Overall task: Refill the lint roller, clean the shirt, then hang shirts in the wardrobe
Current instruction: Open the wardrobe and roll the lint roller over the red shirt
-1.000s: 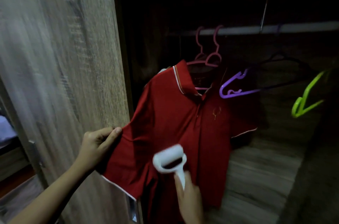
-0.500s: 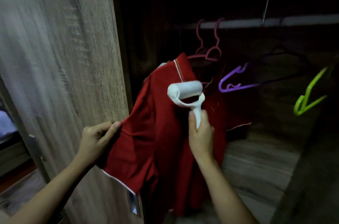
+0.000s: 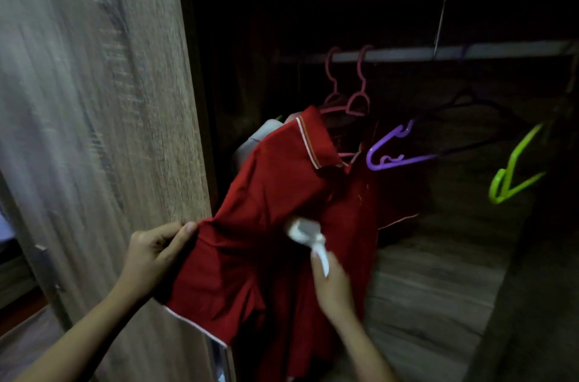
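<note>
Downward, from the collar to mid-chest, the lint roller has been drawn over the red shirt in the last half second. Refilling is judged done and cleaning under way; the shirt is already hung on a pink hanger near the left end of the rail. The roller's handle is gripped from below by the right hand, while the sleeve is pinched and held taut by the left hand

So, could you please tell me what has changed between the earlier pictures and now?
The right hand ran the lint roller up the red shirt to the collar, then back down to mid-chest, where it is now. Nothing was taken or let go. The left hand still grips the sleeve; the shirt stays on the pink hanger, the purple hanger and green hanger unmoved.
</note>
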Demonstrator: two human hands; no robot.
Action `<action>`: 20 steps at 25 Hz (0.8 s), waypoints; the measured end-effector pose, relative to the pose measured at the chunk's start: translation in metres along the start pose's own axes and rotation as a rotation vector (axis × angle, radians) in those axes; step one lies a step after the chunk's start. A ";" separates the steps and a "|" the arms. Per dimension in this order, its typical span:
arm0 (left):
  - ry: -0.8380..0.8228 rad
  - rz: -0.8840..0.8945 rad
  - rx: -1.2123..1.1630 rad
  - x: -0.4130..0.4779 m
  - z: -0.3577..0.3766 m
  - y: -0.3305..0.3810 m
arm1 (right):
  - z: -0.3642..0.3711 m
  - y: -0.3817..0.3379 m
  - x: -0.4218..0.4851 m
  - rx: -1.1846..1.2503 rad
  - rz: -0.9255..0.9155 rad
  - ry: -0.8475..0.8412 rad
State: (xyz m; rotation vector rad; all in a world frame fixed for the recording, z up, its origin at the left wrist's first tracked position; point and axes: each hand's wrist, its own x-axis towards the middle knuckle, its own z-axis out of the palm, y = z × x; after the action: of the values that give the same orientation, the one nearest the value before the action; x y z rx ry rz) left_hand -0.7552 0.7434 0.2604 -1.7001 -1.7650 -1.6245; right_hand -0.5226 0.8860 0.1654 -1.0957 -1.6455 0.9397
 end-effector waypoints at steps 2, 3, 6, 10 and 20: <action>0.005 -0.002 0.006 -0.001 0.000 0.001 | -0.022 -0.033 0.029 0.052 -0.053 0.170; 0.014 -0.004 0.010 -0.001 0.000 0.002 | -0.027 -0.037 0.036 0.077 -0.057 0.182; 0.030 -0.053 0.000 -0.003 0.002 0.003 | -0.007 -0.004 0.008 0.018 0.018 -0.010; 0.004 -0.112 0.026 -0.027 0.010 0.005 | 0.036 0.056 -0.073 -0.040 0.204 -0.287; -0.045 -0.100 0.057 -0.092 0.015 0.032 | 0.006 0.037 -0.097 0.035 0.184 -0.098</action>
State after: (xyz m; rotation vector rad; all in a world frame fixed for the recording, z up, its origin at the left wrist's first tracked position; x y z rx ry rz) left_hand -0.6928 0.6934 0.2026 -1.6608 -1.9267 -1.5710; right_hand -0.5011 0.8053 0.1031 -1.2089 -1.6198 1.1536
